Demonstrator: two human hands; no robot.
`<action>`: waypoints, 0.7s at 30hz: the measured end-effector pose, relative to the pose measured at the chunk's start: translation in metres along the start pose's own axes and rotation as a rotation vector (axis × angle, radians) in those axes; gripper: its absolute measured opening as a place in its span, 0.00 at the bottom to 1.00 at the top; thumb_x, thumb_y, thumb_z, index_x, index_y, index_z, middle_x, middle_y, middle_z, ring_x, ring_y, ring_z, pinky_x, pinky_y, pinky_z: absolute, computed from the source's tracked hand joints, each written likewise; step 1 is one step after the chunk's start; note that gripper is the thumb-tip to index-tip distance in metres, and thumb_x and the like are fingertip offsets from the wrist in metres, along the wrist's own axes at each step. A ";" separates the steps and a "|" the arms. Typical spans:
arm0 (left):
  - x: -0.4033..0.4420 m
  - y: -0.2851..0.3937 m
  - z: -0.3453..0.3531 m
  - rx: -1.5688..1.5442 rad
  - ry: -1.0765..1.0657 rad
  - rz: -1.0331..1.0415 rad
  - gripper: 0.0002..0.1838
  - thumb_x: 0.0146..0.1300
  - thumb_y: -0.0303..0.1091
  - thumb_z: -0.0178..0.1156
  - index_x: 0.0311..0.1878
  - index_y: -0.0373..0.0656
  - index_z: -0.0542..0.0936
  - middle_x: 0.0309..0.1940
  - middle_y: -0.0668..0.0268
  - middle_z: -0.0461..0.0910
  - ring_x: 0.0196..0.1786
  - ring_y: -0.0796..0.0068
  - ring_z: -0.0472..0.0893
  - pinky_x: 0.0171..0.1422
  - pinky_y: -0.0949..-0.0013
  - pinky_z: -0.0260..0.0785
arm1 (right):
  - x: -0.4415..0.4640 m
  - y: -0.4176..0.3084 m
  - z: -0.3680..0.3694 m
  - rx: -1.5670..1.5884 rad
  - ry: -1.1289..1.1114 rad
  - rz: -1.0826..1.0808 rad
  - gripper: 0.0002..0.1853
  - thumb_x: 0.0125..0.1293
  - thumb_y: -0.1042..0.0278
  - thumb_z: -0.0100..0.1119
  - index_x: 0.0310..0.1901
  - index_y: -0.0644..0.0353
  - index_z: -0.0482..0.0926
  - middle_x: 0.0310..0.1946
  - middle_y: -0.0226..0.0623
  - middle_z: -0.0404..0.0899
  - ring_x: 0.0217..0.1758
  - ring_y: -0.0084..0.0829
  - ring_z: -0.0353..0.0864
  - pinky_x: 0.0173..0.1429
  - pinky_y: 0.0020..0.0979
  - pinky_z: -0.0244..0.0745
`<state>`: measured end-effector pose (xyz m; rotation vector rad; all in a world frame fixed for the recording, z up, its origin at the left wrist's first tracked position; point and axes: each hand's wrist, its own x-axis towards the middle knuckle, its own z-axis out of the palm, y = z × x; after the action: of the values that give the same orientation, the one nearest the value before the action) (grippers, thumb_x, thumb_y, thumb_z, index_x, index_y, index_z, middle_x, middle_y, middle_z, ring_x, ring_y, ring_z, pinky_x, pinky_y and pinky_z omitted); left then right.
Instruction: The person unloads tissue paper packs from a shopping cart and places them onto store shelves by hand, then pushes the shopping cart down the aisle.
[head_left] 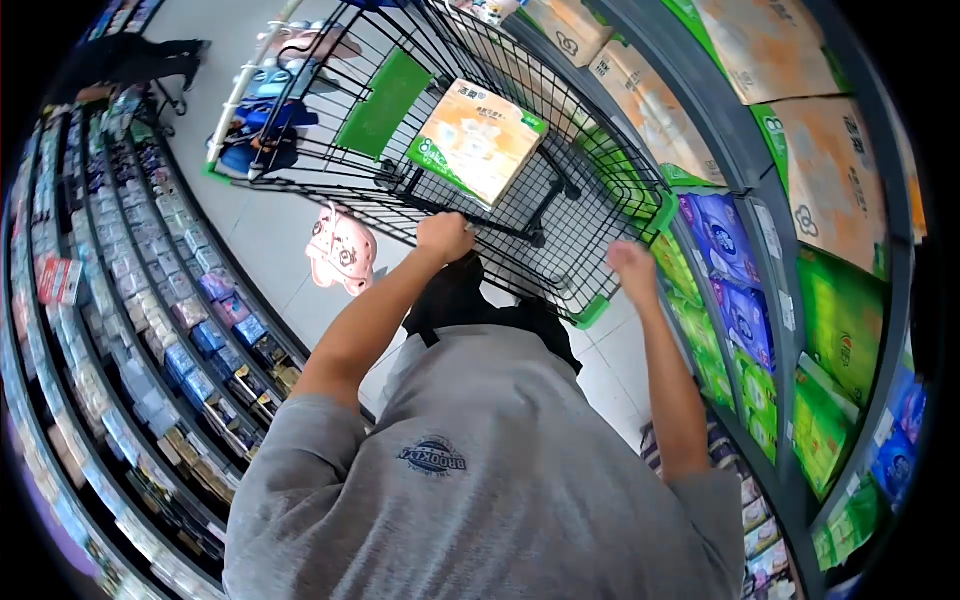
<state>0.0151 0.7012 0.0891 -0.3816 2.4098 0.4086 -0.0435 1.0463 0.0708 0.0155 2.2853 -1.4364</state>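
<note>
The wire shopping cart (330, 187) stands sideways in front of me, with green corner pieces and a green panel (385, 102). My left hand (447, 238) is closed around the rim of its near long side. At the cart's right end, my right hand (631, 264) is curled over the rim between two green corners. Inside the cart lies one orange-and-white pack of tissues (478, 140) with a green edge. Pink clogs (341, 250) with printed figures hang on the outside of the near side, left of my left hand.
Shelves with big tissue packs (835, 175) rise close on the right, with purple packs (722, 238) lower down. A curved rack of small packaged goods (160, 300) runs along the left. More footwear (275, 110) hangs by the cart's handle. A person in dark clothes (130, 62) is at upper left.
</note>
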 end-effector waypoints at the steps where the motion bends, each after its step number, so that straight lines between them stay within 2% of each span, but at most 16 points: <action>1: 0.024 -0.015 -0.002 -0.033 0.061 0.043 0.19 0.56 0.48 0.56 0.29 0.40 0.83 0.34 0.51 0.82 0.40 0.52 0.82 0.46 0.53 0.73 | 0.033 -0.005 0.013 0.156 0.009 0.052 0.09 0.62 0.69 0.57 0.40 0.65 0.79 0.30 0.33 0.81 0.31 0.21 0.78 0.36 0.23 0.72; 2: 0.056 -0.032 0.010 -0.067 0.068 -0.009 0.18 0.55 0.49 0.57 0.30 0.42 0.83 0.34 0.51 0.82 0.41 0.53 0.81 0.48 0.54 0.73 | 0.057 -0.014 0.029 0.223 0.039 0.133 0.10 0.61 0.70 0.58 0.41 0.65 0.78 0.31 0.34 0.81 0.32 0.22 0.79 0.36 0.23 0.72; 4: 0.121 -0.065 0.015 -0.105 -0.051 -0.067 0.19 0.54 0.49 0.57 0.36 0.42 0.83 0.37 0.50 0.81 0.44 0.54 0.81 0.50 0.56 0.72 | 0.104 -0.041 0.086 0.377 0.083 0.310 0.12 0.60 0.69 0.59 0.43 0.66 0.77 0.33 0.35 0.81 0.33 0.24 0.79 0.36 0.23 0.73; 6: 0.193 -0.103 0.011 -0.295 0.044 -0.116 0.21 0.53 0.48 0.60 0.42 0.40 0.81 0.40 0.49 0.80 0.46 0.54 0.80 0.52 0.58 0.72 | 0.144 -0.035 0.155 0.422 0.072 0.474 0.17 0.58 0.66 0.62 0.46 0.68 0.76 0.36 0.39 0.80 0.35 0.27 0.80 0.37 0.25 0.75; 7: 0.222 -0.122 0.014 -0.315 0.102 -0.084 0.23 0.52 0.47 0.62 0.45 0.39 0.80 0.43 0.48 0.79 0.48 0.53 0.79 0.54 0.58 0.71 | 0.157 -0.045 0.181 0.308 -0.012 0.549 0.20 0.59 0.66 0.59 0.51 0.66 0.73 0.42 0.39 0.80 0.44 0.29 0.79 0.46 0.29 0.74; 8: 0.244 -0.136 0.019 -0.335 0.161 -0.053 0.24 0.52 0.46 0.63 0.47 0.38 0.78 0.47 0.47 0.77 0.50 0.52 0.77 0.55 0.58 0.70 | 0.166 -0.035 0.202 0.272 -0.061 0.600 0.26 0.58 0.64 0.60 0.56 0.68 0.70 0.45 0.40 0.78 0.48 0.30 0.77 0.48 0.32 0.74; 10: 0.282 -0.154 0.032 -0.266 0.491 0.045 0.27 0.50 0.48 0.63 0.46 0.35 0.77 0.49 0.44 0.75 0.54 0.51 0.75 0.58 0.55 0.68 | 0.183 -0.013 0.232 0.291 -0.087 0.612 0.31 0.56 0.63 0.62 0.60 0.69 0.65 0.48 0.42 0.76 0.52 0.33 0.75 0.51 0.34 0.72; 12: 0.310 -0.161 0.018 -0.373 0.404 0.019 0.29 0.49 0.49 0.63 0.47 0.35 0.76 0.49 0.44 0.74 0.55 0.51 0.74 0.59 0.56 0.67 | 0.210 0.012 0.258 0.262 -0.060 0.671 0.38 0.54 0.58 0.65 0.62 0.70 0.62 0.55 0.46 0.71 0.60 0.36 0.68 0.60 0.39 0.64; 14: 0.336 -0.167 0.015 -0.483 0.323 -0.010 0.30 0.49 0.50 0.63 0.48 0.35 0.75 0.50 0.44 0.74 0.56 0.51 0.72 0.60 0.57 0.66 | 0.236 0.037 0.279 0.258 0.008 0.689 0.37 0.53 0.56 0.65 0.60 0.69 0.65 0.55 0.43 0.71 0.60 0.35 0.68 0.61 0.39 0.62; 15: 0.348 -0.171 0.020 -0.507 0.276 -0.024 0.30 0.49 0.50 0.63 0.48 0.35 0.75 0.49 0.44 0.74 0.56 0.50 0.73 0.60 0.57 0.66 | 0.249 0.029 0.281 0.349 -0.096 0.682 0.33 0.54 0.55 0.64 0.58 0.66 0.68 0.54 0.38 0.72 0.60 0.33 0.67 0.62 0.39 0.60; 16: 0.358 -0.175 0.024 -0.533 0.230 -0.034 0.30 0.49 0.50 0.63 0.48 0.35 0.75 0.49 0.45 0.74 0.56 0.49 0.73 0.59 0.58 0.67 | 0.261 0.032 0.289 0.344 -0.046 0.689 0.29 0.55 0.54 0.64 0.56 0.61 0.71 0.52 0.33 0.75 0.61 0.32 0.68 0.63 0.39 0.58; 17: 0.379 -0.186 0.045 -0.483 0.279 0.014 0.28 0.49 0.49 0.62 0.46 0.35 0.76 0.44 0.46 0.77 0.51 0.51 0.76 0.56 0.59 0.69 | 0.275 0.038 0.294 0.445 -0.043 0.704 0.28 0.56 0.58 0.63 0.55 0.66 0.71 0.52 0.37 0.75 0.56 0.30 0.71 0.60 0.32 0.62; 18: 0.377 -0.185 0.034 -0.484 0.266 0.008 0.28 0.49 0.49 0.62 0.46 0.35 0.76 0.44 0.46 0.77 0.51 0.51 0.76 0.56 0.59 0.69 | 0.286 0.035 0.297 0.545 -0.038 0.718 0.27 0.57 0.62 0.63 0.54 0.71 0.71 0.51 0.41 0.76 0.52 0.29 0.74 0.56 0.25 0.65; 19: 0.378 -0.183 0.018 -0.515 0.128 -0.029 0.29 0.49 0.49 0.62 0.49 0.36 0.74 0.44 0.48 0.78 0.48 0.52 0.77 0.54 0.59 0.69 | 0.295 0.030 0.299 0.575 -0.016 0.790 0.28 0.56 0.57 0.63 0.56 0.65 0.72 0.52 0.39 0.75 0.53 0.28 0.74 0.58 0.30 0.64; 20: 0.380 -0.182 0.010 -0.544 -0.010 -0.065 0.31 0.50 0.49 0.61 0.52 0.36 0.73 0.43 0.50 0.79 0.46 0.53 0.79 0.53 0.59 0.69 | 0.301 0.028 0.299 0.574 -0.014 0.795 0.28 0.56 0.57 0.63 0.56 0.65 0.72 0.52 0.39 0.75 0.53 0.28 0.74 0.58 0.30 0.64; 21: 0.386 -0.182 0.012 -0.544 -0.016 -0.065 0.31 0.50 0.49 0.61 0.52 0.36 0.73 0.43 0.50 0.79 0.46 0.53 0.79 0.53 0.59 0.69 | 0.305 0.025 0.299 0.534 -0.007 0.858 0.29 0.56 0.54 0.64 0.57 0.61 0.71 0.53 0.37 0.75 0.54 0.29 0.74 0.60 0.33 0.63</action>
<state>-0.1972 0.4762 -0.2056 -0.6851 2.2339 1.0360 -0.2066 0.7341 -0.1718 1.0060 1.4806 -1.4509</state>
